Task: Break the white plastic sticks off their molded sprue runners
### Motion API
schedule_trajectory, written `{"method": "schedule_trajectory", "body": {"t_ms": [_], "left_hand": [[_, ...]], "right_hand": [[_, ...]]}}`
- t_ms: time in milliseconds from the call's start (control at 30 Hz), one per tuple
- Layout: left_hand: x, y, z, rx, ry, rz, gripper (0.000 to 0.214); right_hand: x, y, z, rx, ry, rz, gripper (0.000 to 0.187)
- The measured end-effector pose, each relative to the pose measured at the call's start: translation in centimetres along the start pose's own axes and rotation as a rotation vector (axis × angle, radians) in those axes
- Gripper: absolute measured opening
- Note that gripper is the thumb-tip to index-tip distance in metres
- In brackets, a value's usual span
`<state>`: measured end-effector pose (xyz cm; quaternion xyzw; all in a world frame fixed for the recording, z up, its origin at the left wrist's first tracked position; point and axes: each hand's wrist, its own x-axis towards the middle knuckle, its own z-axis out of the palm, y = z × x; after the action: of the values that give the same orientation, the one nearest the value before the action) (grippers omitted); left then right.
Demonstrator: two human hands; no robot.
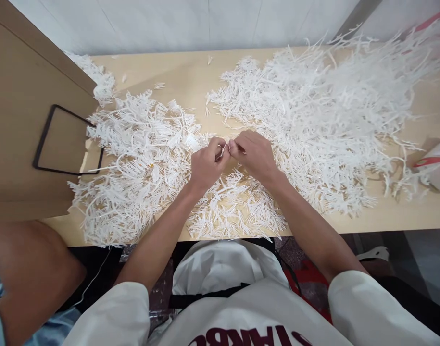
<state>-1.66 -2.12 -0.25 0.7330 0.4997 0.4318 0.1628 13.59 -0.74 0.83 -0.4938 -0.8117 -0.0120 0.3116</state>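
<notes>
My left hand [207, 162] and my right hand [254, 153] meet at the middle of the table, fingertips almost touching. Each is closed in a pinch on a thin white plastic sprig [226, 144], mostly covered by the fingers. Beneath and in front of the hands lie loose white sprigs [237, 211] with fine branching tips. A dense heap of white sprigs [133, 158] spreads to the left. On the right, a larger pile of longer white strands [313, 115] reaches toward the wall.
A cardboard box [28, 105] with a black-edged handle hole stands at the left. A red and white bag or container [438, 166] sits at the right end of the wooden table [169, 67]. At lower left is another person's arm [32, 274]. A pale wall runs behind.
</notes>
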Motion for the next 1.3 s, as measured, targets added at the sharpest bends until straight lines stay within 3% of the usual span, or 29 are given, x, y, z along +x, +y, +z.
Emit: {"method": "schedule_trajectory", "body": {"t_ms": [167, 300, 433, 567, 933, 1167, 1300], "left_hand": [[0.4, -0.2, -0.1, 0.025, 0.042, -0.128, 0.012], [0.8, -0.7, -0.3, -0.091, 0.115, -0.217, 0.014], [0.8, -0.8, -0.4, -0.288, 0.001, -0.196, 0.023], [0.6, -0.6, -0.4, -0.338, -0.131, -0.141, 0.028], [0.5, -0.2, -0.7, -0.272, -0.158, -0.147, 0.028], [0.4, -0.4, -0.4, -0.188, -0.173, -0.121, 0.024], [0.5, -0.6, -0.1, -0.128, -0.097, -0.106, 0.021]], "right_hand": [[-0.2, -0.2, 0.3, -0.021, 0.118, 0.001, 0.034], [-0.4, -1.2, 0.0, 0.125, 0.146, 0.093, 0.035], [-0.1, -1.3, -0.1, 0.271, 0.09, 0.158, 0.034], [0.0, -0.9, 0.0, 0.343, -0.048, 0.13, 0.037], [0.0, -0.3, -0.5, 0.321, -0.13, 0.05, 0.032], [0.1, -0.3, -0.5, 0.219, -0.074, 0.055, 0.017], [-0.1, -1.0, -0.2, 0.145, 0.051, 0.085, 0.016]]}}
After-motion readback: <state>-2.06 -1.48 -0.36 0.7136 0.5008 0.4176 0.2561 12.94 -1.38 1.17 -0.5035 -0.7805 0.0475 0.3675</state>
